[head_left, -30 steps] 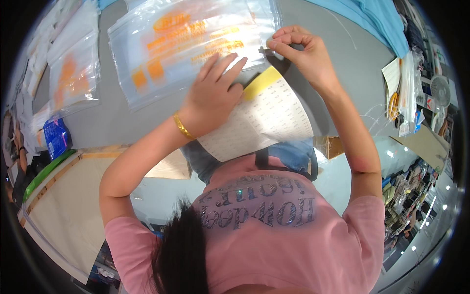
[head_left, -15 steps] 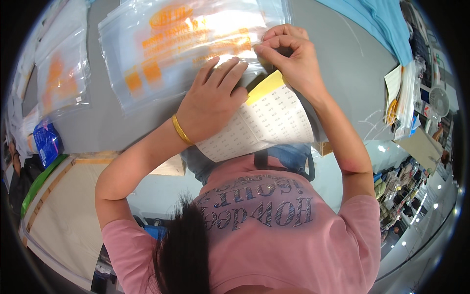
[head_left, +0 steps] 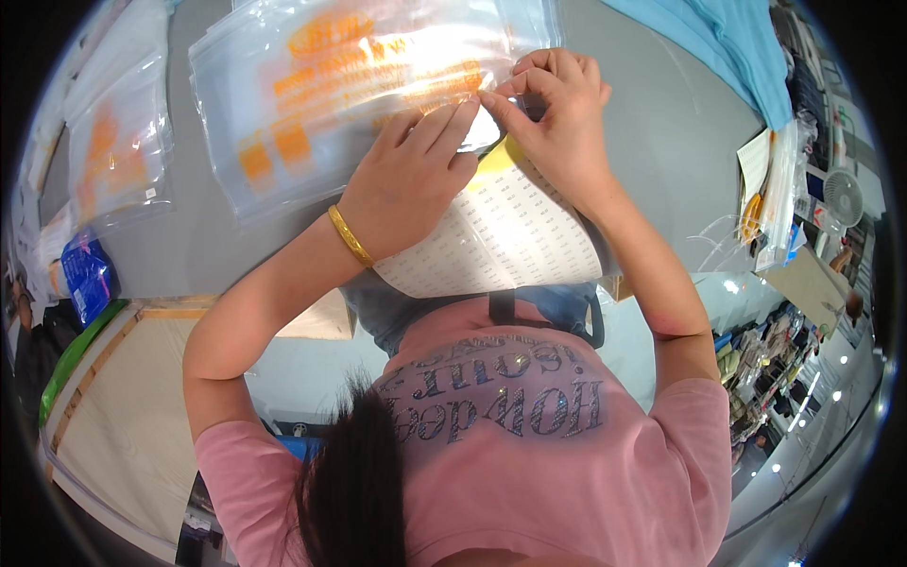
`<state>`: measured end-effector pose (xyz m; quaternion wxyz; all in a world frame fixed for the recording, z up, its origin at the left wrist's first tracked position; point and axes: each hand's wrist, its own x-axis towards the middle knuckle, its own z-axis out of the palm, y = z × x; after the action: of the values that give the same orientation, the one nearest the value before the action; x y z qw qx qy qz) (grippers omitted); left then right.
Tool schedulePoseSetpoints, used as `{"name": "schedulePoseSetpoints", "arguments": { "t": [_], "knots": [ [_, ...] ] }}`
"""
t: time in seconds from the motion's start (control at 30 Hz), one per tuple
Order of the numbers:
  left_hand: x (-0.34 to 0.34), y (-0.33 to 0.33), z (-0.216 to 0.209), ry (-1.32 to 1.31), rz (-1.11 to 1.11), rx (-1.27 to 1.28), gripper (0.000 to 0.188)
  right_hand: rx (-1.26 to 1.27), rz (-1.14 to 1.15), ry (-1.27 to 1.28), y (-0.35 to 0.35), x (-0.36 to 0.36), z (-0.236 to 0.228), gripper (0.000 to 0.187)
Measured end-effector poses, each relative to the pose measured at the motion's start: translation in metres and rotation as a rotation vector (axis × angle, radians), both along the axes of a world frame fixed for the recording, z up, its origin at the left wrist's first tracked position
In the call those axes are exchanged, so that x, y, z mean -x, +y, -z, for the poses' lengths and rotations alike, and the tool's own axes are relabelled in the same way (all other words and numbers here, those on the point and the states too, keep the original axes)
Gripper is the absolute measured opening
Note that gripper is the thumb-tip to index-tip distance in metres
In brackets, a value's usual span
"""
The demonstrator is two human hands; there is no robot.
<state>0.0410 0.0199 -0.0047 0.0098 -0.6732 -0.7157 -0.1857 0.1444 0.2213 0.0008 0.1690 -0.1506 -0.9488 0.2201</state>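
Note:
A stack of clear plastic bags with orange print lies in front of me. My left hand, with a gold bangle at the wrist, lies flat, its outstretched fingertips pressing on the near right edge of the stack. Partly beneath its palm and thumb is a white sheet of small printed labels with a yellow strip, its near edge hanging over my lap. My right hand is closed in a pinch at the stack's right corner, thumb tip touching beside my left fingertips. What it pinches is too small to make out.
More printed clear bags lie at the left of the grey table, above a blue package. Light-blue cloth is at the far right. Papers and bags stand at the right edge, near a small fan.
My right thumb has moved left to meet my left fingertips. My left fingers have slid slightly right and up along the bags, and the label sheet has shifted a little.

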Motion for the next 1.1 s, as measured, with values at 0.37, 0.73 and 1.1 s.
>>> {"name": "schedulePoseSetpoints", "arguments": {
  "t": [0.37, 0.73, 1.1],
  "knots": [
    [0.007, -0.002, -0.014, -0.219, 0.008, -0.173, 0.012, 0.086, 0.147, 0.027, 0.025, 0.047, 0.014, 0.035],
    [0.014, -0.042, -0.051, -1.61, -0.195, 0.449, 0.023, -0.153, 0.247, 0.429, 0.004, 0.038, -0.009, 0.024],
    [0.027, -0.018, -0.055, -1.85, -0.31, 0.49, 0.032, -0.984, 0.503, -0.033, 0.171, -0.074, -0.077, 0.025]
  ]
}}
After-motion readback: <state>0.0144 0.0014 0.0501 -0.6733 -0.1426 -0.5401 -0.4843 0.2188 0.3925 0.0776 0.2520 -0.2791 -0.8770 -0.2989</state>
